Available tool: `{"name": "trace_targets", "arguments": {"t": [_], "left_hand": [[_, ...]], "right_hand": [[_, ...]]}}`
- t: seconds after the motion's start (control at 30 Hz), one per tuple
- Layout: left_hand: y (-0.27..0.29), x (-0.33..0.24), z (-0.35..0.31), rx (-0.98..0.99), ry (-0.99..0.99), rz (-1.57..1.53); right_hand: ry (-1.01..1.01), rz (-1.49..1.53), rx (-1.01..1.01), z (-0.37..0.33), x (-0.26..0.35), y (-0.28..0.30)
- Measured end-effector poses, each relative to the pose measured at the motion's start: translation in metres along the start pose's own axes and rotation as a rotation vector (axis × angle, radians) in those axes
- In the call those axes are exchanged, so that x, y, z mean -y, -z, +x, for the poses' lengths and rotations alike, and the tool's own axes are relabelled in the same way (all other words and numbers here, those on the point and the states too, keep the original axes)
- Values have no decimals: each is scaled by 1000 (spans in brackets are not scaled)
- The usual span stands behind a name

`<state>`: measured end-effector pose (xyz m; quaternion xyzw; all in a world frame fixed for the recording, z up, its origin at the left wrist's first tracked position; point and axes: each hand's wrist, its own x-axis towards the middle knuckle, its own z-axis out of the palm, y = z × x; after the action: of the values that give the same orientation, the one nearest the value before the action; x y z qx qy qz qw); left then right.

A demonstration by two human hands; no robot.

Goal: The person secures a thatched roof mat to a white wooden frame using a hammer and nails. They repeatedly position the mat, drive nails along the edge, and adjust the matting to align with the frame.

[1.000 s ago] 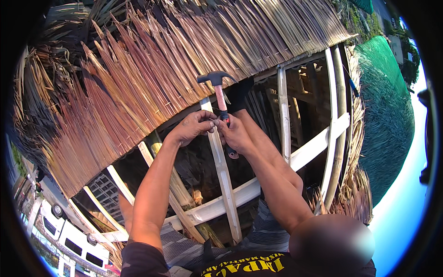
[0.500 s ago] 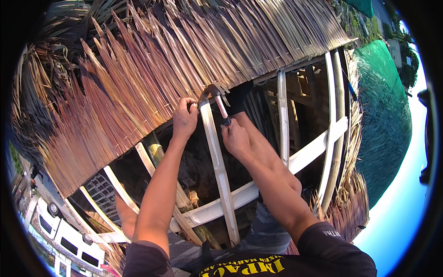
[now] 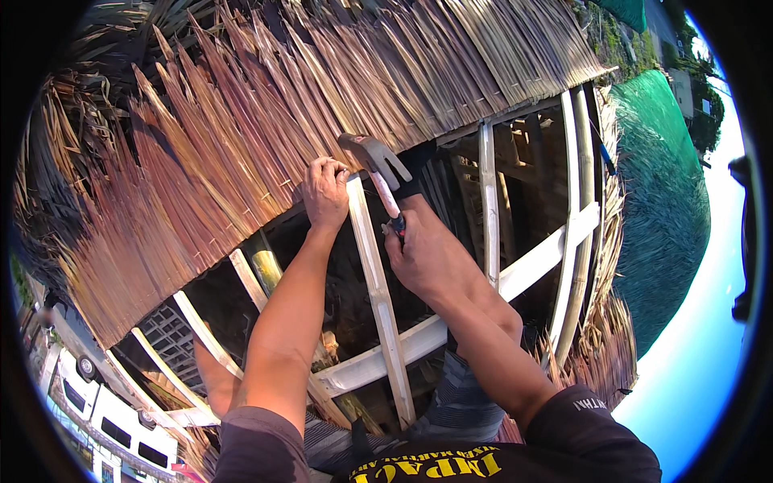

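Note:
My right hand (image 3: 420, 258) is closed around the handle of a claw hammer (image 3: 375, 158), its dark head raised near the upper end of a pale split-bamboo strip (image 3: 374, 282). My left hand (image 3: 326, 193) is beside that same end, at the lower edge of a brown dried-leaf thatch panel (image 3: 306, 121). Its fingers are curled together against the edge, and anything small between them is hidden. The thatch covers the upper ends of several bamboo strips and overlaps the roof frame.
A white crosspiece (image 3: 419, 340) runs under the strips, with dark gaps opening between them. My legs (image 3: 447, 233) reach down through the frame. On the right stand a bamboo pole (image 3: 583, 201) and green netting (image 3: 664, 233). A white van (image 3: 117, 419) is far below on the left.
The hammer head has risen and tilted up and away from the strip's end. My left hand has turned, its fingers curling more toward the thatch edge. The view has shifted slightly.

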<state>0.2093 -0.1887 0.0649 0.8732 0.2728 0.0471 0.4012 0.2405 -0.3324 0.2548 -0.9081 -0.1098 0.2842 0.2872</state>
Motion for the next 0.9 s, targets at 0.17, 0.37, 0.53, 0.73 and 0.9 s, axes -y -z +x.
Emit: {"name": "trace_targets", "arguments": {"t": [0.17,0.37,0.53,0.73,0.9], "left_hand": [[-6,1,-6,-68,-30,17],[-3,6,-4,-73,-65,-39],[4,-8,-15,-128,149,-245],[2,-7,-17,-559,1363,-1317],[-8,10,-23,-527,1179,-1487]], "right_hand": [[-142,-232,181,12,-23,-27],[-126,-121,115,3,-36,-36],[-205,-160,116,11,-47,-49],[-268,-170,101,-1,-62,-62],[-265,-106,122,5,-36,-38]]}}
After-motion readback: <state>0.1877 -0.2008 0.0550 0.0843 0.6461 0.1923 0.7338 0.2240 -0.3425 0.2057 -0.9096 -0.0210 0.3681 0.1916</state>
